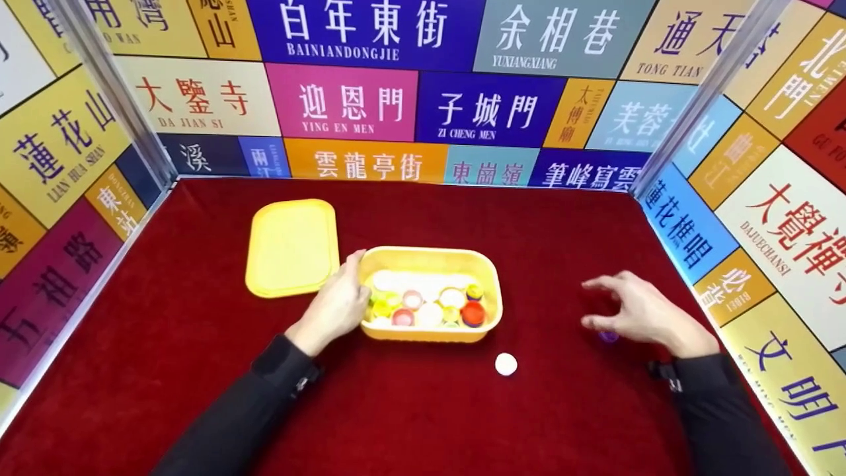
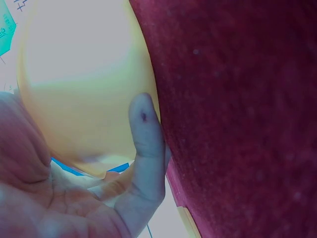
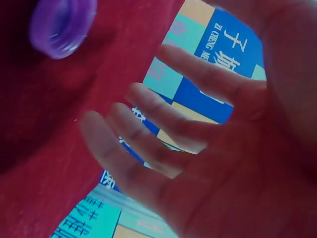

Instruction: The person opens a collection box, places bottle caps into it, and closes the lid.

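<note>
My left hand (image 1: pixel 336 303) grips the left end of a yellow plastic box (image 1: pixel 429 335). In the left wrist view one finger (image 2: pixel 147 129) presses along the wall of the box. Bottle-cap-like pieces in white, pink, yellow and red, among them a red cap (image 1: pixel 473 313), lie inside it. Over at the right, my right hand (image 1: pixel 638 314) hovers with its fingers spread and holds nothing. A purple cap (image 3: pixel 64 29) sits on the cloth near that hand, mostly hidden by it in the head view. One small white cap (image 1: pixel 506 364) rests on the cloth before the box.
A flat yellow lid (image 1: pixel 294 248) lies to the left of the box, close to my left hand. Dark red cloth (image 1: pixel 423 416) covers the table. Panels with printed Chinese place names (image 1: pixel 350 102) stand along the back and both sides.
</note>
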The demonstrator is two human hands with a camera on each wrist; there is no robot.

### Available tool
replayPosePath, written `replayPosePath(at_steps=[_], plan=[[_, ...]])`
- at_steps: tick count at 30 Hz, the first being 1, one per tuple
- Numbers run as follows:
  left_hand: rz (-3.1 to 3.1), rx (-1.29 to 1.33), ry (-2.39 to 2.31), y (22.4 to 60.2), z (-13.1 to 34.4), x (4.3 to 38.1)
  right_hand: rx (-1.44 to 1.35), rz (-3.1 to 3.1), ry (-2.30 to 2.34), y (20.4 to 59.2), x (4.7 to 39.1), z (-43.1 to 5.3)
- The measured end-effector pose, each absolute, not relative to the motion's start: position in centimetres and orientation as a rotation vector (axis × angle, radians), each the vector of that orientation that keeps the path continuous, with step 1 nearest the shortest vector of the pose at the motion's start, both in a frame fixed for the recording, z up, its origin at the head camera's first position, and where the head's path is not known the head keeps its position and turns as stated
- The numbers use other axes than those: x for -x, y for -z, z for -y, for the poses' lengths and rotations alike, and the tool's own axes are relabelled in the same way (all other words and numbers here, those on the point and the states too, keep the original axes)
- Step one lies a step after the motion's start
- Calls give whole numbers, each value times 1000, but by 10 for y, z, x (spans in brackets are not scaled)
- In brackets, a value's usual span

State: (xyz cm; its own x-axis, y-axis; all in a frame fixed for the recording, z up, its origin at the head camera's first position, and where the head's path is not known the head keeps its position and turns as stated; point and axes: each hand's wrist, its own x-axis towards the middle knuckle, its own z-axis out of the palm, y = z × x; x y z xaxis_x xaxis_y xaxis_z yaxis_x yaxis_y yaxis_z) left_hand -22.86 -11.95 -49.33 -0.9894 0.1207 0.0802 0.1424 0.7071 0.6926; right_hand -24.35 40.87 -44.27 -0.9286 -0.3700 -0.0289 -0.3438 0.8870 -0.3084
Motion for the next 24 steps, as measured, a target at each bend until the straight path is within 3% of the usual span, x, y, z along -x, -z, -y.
replayPosePath(at_steps=[7,24], plan=[[2879,224,1171,492,117,229,523,-2895,448,452,230,-417],[2885,214,1136,493,119,228,534,-2909,509,458,237,-415]])
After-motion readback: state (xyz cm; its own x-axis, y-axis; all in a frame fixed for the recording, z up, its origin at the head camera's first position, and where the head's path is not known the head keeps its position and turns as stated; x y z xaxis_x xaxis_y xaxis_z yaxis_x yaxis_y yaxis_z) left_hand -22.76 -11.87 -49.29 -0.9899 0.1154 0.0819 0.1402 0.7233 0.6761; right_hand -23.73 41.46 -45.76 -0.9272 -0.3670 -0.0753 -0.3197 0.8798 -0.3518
